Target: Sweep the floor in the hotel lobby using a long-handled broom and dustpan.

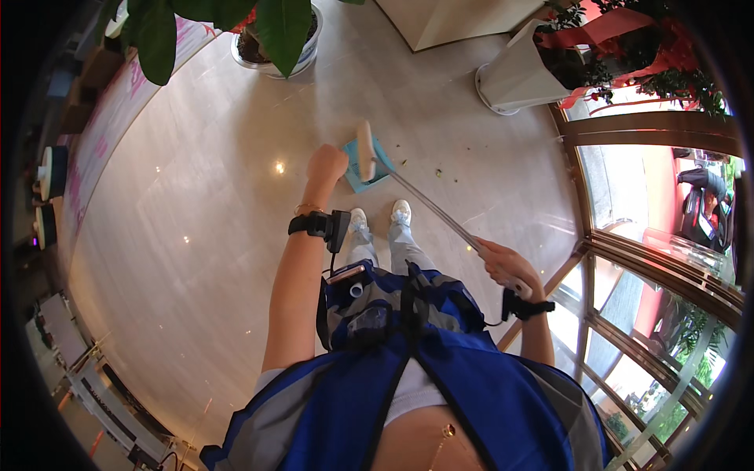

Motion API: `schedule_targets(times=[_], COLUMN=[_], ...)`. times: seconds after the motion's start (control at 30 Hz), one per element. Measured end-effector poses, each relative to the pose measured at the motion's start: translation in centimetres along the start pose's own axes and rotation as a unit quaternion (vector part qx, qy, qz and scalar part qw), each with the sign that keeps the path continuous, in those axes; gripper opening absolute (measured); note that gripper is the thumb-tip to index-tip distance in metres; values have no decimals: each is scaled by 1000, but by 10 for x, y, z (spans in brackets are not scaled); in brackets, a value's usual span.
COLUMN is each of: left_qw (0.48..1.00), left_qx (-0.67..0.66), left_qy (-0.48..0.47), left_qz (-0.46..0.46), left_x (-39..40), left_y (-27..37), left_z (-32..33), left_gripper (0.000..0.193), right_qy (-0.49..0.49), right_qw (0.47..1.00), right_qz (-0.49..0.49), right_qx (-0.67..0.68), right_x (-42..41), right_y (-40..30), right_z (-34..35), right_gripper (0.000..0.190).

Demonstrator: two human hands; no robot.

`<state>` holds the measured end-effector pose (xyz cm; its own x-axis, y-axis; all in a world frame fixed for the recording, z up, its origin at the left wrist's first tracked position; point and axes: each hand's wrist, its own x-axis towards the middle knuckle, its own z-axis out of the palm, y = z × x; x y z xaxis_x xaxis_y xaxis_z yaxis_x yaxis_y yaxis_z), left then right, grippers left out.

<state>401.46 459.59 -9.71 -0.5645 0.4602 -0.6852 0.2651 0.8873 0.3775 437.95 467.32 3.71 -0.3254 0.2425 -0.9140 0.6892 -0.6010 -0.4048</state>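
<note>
My right hand (508, 264) is closed round the handle of a long thin metal pole. At the pole's far end, a cream-coloured brush or sweeper head (365, 151) lies over a light-blue dustpan or open box (384, 154) in front of my shoes. My left hand (327, 163) is curled at the left edge of the blue thing and appears to grip it, though the fingers are largely hidden. Several small bits of debris (439, 173) are scattered on the floor right of the blue thing.
A potted plant (274, 69) with large leaves stands ahead on the left. A white planter (512, 82) with red ribbons stands at the upper right, near the framed glass doors (589, 235). A pale block (453, 23) is at the top. The stone floor (177, 206) reflects lights.
</note>
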Motion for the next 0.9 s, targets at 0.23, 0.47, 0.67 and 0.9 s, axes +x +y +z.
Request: schedule_targets(times=[0.23,0.47,0.67,0.9], left_qw=[979,959,948,933], left_qx=[192,277,319,357], left_qy=[5,-16,9,-7], left_qz=[70,63,5,-56], left_x=[-6,-3,-15,-26], left_y=[2,-2,-9,-27], left_z=[-3,-12,-17,-36], left_gripper=[20,22,26,26], right_qy=[182,281,259,121], right_qw=[979,959,966,992], right_qz=[32,-17,-22,38], right_qx=[-82,24,13,10], right_x=[-42,97,208,138], right_y=[6,51,81,144], right_z=[-49,-184,-207,-69], right_gripper=[45,19,18,56])
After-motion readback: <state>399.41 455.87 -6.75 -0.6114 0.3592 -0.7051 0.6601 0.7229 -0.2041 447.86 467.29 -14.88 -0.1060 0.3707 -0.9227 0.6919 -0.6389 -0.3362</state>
